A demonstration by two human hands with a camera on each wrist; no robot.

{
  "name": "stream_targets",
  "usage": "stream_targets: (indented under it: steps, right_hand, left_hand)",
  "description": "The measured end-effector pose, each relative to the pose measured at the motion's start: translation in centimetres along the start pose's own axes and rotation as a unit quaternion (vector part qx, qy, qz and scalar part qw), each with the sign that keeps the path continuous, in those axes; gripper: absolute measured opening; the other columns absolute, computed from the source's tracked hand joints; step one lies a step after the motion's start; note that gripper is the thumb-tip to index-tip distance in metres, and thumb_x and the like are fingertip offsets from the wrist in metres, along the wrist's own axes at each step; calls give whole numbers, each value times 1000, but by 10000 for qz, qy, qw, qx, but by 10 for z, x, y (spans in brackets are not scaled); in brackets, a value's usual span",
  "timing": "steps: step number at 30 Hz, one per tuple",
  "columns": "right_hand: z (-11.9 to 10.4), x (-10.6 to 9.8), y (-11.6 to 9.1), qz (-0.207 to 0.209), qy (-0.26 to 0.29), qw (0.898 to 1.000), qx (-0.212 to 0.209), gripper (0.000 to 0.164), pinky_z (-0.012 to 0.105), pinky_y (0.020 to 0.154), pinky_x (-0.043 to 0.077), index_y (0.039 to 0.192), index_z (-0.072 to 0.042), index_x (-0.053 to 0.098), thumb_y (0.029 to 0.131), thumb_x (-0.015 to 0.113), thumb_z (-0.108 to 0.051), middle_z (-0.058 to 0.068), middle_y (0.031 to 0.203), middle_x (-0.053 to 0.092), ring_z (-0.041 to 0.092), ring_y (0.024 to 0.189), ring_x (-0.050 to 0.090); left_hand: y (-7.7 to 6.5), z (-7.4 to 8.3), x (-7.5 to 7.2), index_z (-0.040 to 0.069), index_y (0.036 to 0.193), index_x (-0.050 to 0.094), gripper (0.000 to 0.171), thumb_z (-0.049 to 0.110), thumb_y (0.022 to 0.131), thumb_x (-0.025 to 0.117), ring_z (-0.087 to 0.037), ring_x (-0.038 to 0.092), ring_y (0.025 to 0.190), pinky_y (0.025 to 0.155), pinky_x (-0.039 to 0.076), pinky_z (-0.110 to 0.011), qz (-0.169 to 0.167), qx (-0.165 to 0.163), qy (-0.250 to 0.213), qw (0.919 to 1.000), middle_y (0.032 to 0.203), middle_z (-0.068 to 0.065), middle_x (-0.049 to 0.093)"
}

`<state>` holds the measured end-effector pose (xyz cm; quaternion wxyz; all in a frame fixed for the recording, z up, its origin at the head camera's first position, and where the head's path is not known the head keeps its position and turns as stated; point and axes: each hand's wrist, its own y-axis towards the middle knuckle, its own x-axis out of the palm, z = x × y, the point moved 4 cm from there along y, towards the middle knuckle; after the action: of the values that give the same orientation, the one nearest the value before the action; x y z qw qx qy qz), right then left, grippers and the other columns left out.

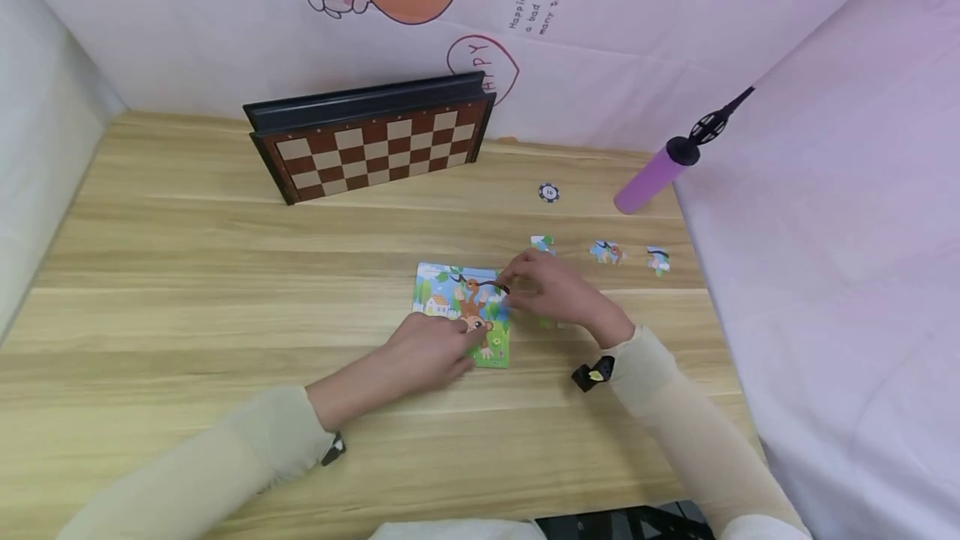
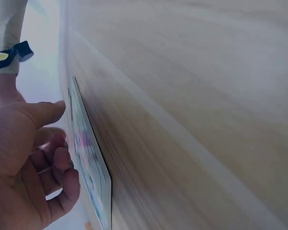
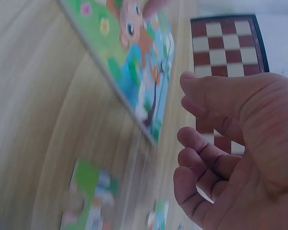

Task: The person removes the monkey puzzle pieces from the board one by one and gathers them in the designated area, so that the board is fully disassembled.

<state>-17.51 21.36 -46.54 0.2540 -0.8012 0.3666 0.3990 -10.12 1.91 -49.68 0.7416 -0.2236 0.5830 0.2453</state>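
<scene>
A jigsaw puzzle (image 1: 442,283) with a monkey picture lies flat on the table. My left hand (image 1: 431,350) reaches over its lower part, fingertips at the monkey's face; in the left wrist view its fingers are loosely bent beside the board. Over the puzzle's right edge is my right hand (image 1: 558,288). Seen from the right wrist, its thumb and fingers curve loosely with no piece between them. Several loose puzzle pieces lie to the right: one piece (image 1: 542,242) just beyond the right hand, another piece (image 1: 606,252) and a third piece (image 1: 658,260) farther right. The right hand partly hides a piece nearer me.
A folding chessboard (image 1: 375,144) stands upright at the back. Behind the loose pieces lies a poker chip (image 1: 549,192). A purple hand pump (image 1: 651,177) stands at the back right by the white cloth wall. A dark object (image 1: 622,523) is at the table's front edge.
</scene>
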Motion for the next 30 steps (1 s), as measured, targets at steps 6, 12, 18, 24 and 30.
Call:
stream_targets:
  steps: [6,12,18,24,30]
  right_hand:
    - [-24,17,22,-159,-359,9973,-618,25,40,87,44,113,-10,77,91,80,-22,4,115,64,24,102,57]
    - [-34,25,35,-312,-798,9929,-828,24,42,96,41,112,-9,79,92,78,-23,8,117,65,24,109,56]
    - [-31,27,37,-407,-602,9947,-730,21,42,97,38,112,-8,79,93,76,-17,13,120,63,27,111,51]
    - [-29,28,37,-365,-486,9954,-735,20,41,93,39,111,-10,80,92,77,-16,12,118,62,27,108,50]
    - [-30,27,37,-349,-498,9951,-780,19,42,94,38,110,-9,81,91,79,-15,9,115,63,27,108,51]
  left_hand:
    - [8,4,8,15,145,58,58,45,96,68,-19,68,74,49,46,-37,-257,-173,90,9995,104,-1,73]
    - [8,5,9,15,146,57,59,46,97,67,-17,68,74,49,47,-35,-326,-175,99,9993,112,-3,72]
    - [8,6,10,15,145,57,59,48,97,66,-16,68,75,47,46,-33,-251,-105,217,9994,110,-2,72]
    - [9,5,12,15,145,57,60,49,97,65,-15,68,74,46,45,-33,-235,-122,247,9993,108,-1,72]
    - [9,6,12,14,146,57,60,49,98,65,-15,68,75,46,45,-32,-277,-93,311,9991,108,-2,72]
